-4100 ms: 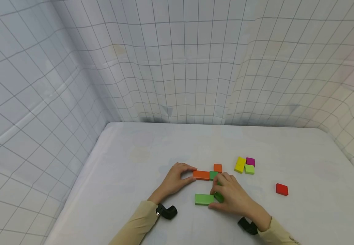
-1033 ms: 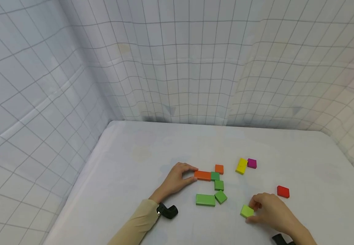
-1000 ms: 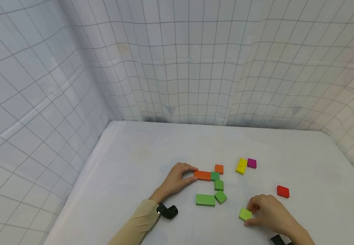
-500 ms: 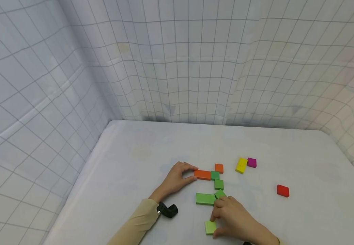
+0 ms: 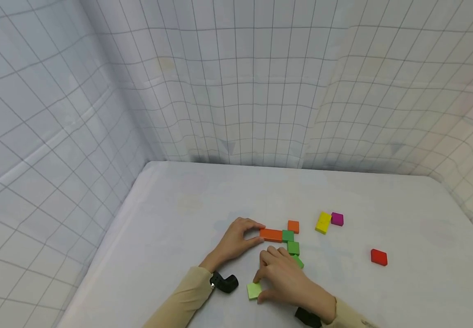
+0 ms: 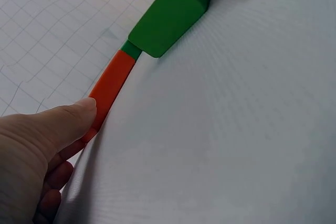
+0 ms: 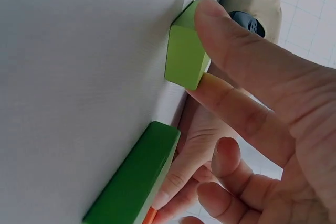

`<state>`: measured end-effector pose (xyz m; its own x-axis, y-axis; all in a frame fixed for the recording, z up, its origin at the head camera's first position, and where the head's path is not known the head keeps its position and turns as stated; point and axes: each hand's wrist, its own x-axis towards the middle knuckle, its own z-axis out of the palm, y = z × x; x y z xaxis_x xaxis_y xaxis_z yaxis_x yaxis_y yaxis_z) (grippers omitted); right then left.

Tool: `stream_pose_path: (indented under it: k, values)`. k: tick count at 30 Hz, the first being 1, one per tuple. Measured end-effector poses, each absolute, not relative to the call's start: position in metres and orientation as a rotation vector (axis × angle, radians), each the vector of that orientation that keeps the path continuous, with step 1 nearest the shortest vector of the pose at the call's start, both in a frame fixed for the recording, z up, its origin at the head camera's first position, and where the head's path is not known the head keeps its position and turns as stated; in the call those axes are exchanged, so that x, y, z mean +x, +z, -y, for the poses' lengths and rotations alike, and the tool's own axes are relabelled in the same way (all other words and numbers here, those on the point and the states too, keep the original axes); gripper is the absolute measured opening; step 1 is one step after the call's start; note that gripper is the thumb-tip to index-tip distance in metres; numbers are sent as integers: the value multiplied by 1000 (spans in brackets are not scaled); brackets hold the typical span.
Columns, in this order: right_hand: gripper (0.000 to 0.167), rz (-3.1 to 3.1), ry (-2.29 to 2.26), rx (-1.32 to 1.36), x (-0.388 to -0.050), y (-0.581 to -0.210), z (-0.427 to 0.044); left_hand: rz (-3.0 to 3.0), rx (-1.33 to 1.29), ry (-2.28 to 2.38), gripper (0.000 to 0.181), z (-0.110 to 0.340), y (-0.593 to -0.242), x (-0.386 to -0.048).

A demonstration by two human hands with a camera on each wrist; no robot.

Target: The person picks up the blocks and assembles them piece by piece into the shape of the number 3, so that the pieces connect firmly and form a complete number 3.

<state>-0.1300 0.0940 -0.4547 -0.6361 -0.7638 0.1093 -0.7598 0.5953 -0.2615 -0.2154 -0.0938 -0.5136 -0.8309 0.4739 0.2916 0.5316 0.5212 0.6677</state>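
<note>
My left hand [image 5: 238, 238] pinches the left end of a long orange-red block [image 5: 271, 235], thumb on its near side. A dark green square block [image 5: 287, 236] touches that block's right end. Below it are a green square block [image 5: 293, 248] and a tilted green one [image 5: 297, 261], partly covered. My right hand [image 5: 283, 278] holds a light green square block [image 7: 185, 51] between thumb and index finger, close above or on the table. A longer green block [image 7: 135, 177] shows in the right wrist view; the right hand hides it in the head view.
A small orange block [image 5: 293, 226] lies behind the dark green one. Farther right are a yellow block [image 5: 323, 222] touching a magenta block [image 5: 337, 219], and a red block [image 5: 378, 257] alone. A white cloth covers the table [image 5: 170, 214]; gridded curtains surround it.
My right hand has taken the light green block from beside the yellow and magenta ones and carried it left across the table's front. The left hand stays on the orange-red block.
</note>
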Motion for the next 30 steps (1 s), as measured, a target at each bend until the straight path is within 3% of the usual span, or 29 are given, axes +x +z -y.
stream_pose_path:
  k: [30]
  values:
    - [38, -2953, -711, -1065, -147, -470, -80, 2654, -911, -1187, 31, 94, -511, -214]
